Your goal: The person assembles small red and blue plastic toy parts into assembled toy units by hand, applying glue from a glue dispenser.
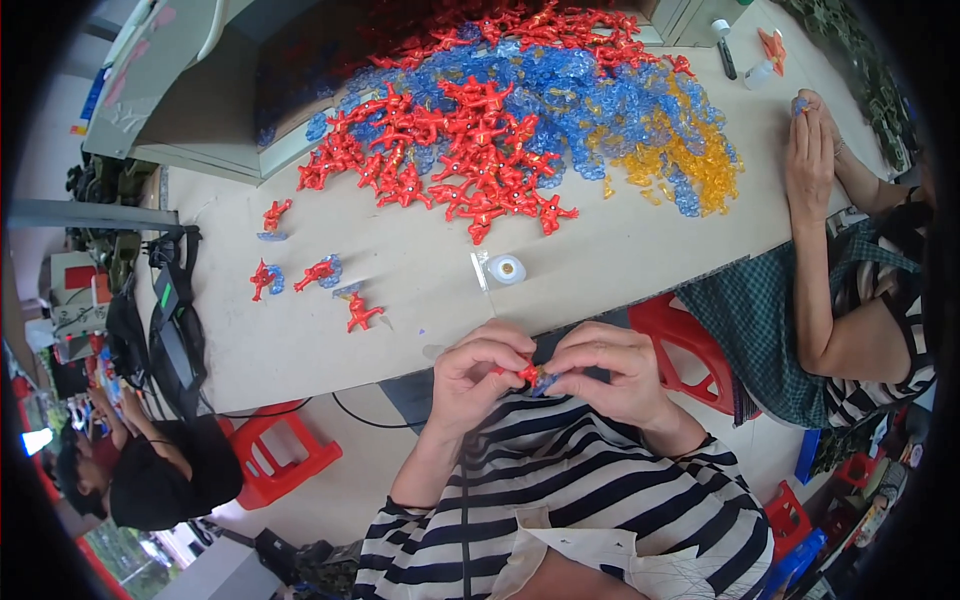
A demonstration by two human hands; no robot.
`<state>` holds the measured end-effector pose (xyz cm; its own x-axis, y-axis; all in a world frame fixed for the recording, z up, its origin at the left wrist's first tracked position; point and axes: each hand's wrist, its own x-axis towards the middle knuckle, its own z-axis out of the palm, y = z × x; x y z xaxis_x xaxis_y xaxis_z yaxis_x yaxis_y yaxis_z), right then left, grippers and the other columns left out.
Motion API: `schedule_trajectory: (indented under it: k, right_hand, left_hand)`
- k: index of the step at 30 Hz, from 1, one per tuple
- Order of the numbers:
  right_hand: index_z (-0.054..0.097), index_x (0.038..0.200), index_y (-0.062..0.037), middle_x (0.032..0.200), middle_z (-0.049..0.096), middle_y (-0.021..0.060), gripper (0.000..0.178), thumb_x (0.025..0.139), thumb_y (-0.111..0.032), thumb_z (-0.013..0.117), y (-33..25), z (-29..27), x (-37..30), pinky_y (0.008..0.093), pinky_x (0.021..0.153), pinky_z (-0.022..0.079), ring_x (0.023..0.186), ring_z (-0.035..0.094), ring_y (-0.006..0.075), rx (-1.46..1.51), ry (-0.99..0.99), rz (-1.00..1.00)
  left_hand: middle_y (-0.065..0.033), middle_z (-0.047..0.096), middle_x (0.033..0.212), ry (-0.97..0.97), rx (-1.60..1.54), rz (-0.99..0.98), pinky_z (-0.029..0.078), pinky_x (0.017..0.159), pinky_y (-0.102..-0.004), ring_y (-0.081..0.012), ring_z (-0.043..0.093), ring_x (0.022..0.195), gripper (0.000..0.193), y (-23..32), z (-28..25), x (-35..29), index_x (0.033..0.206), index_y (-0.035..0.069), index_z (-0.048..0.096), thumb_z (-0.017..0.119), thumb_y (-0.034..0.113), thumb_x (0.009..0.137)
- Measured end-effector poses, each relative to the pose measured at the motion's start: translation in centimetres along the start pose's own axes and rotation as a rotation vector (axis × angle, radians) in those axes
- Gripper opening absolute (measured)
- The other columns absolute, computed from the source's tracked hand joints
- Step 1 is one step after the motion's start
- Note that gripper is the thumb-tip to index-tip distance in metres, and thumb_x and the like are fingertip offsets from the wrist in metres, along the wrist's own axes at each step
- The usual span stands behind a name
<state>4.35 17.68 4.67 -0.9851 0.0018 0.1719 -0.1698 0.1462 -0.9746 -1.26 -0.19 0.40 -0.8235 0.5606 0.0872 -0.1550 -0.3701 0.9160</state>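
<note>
Close to my chest, at the table's front edge, both my hands meet around a small red figurine [527,373] and a clear blue piece [544,382]. My left hand [478,372] pinches the red figurine, most of which its fingers hide. Between the fingertips of my right hand [612,372] is the blue piece, touching the figurine. A speck of yellow shows where the two parts meet. Beyond my hands stands a small round white container [506,269] with a dark centre, beside a clear flat piece [480,271].
Red figurines [480,150], clear blue pieces [560,110] and yellow pieces [700,160] heap across the table's back. Several figurines with blue parts [318,272] stand at left. A co-worker's hands [812,150] hold a small blue piece at right. A bottle [759,74] stands far right.
</note>
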Motion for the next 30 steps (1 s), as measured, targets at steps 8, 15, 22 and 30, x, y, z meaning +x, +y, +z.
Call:
schedule_trajectory:
  k: [8,15,22,30]
  right_hand:
    - [0.065,0.085,0.0007,0.084,0.063,0.011,0.024,0.062,0.002,0.074,-0.4,1.2,0.0,0.0303,0.066,0.05,0.076,0.062,0.0231,0.033,0.049,-0.079]
    - [0.064,0.083,0.002,0.083,0.062,0.0121,0.023,0.062,0.001,0.074,0.1,1.3,0.0,0.0331,0.07,0.051,0.08,0.062,0.0257,0.016,0.037,-0.2]
    - [0.064,0.084,0.0028,0.082,0.062,0.0115,0.026,0.06,0.002,0.073,0.5,1.2,0.1,0.0338,0.07,0.051,0.079,0.062,0.0252,0.019,0.01,-0.243]
    - [0.065,0.081,0.0021,0.079,0.063,0.0118,0.026,0.058,0.0,0.075,0.4,1.5,0.0,0.0318,0.064,0.052,0.073,0.063,0.0263,-0.072,0.072,-0.273]
  left_hand:
    - [-0.0091,0.058,0.092,-0.013,-0.216,0.123,0.05,0.075,-0.0386,-0.031,0.057,0.096,0.009,-1.3,-0.3,0.3,0.075,0.004,0.062,0.067,-0.003,0.072]
    - [-0.0089,0.058,0.088,-0.048,-0.251,0.178,0.051,0.075,-0.0401,-0.0325,0.057,0.096,0.011,-1.4,-0.1,0.7,0.073,0.004,0.06,0.064,-0.006,0.073]
    - [-0.0092,0.057,0.091,-0.052,-0.322,0.158,0.052,0.076,-0.041,-0.0334,0.057,0.096,0.013,-1.6,0.1,0.4,0.073,0.004,0.059,0.065,-0.007,0.071]
    - [-0.0095,0.058,0.09,-0.117,-0.189,0.207,0.051,0.077,-0.043,-0.0339,0.058,0.093,0.015,-1.1,-0.7,0.8,0.075,0.005,0.06,0.066,-0.008,0.069]
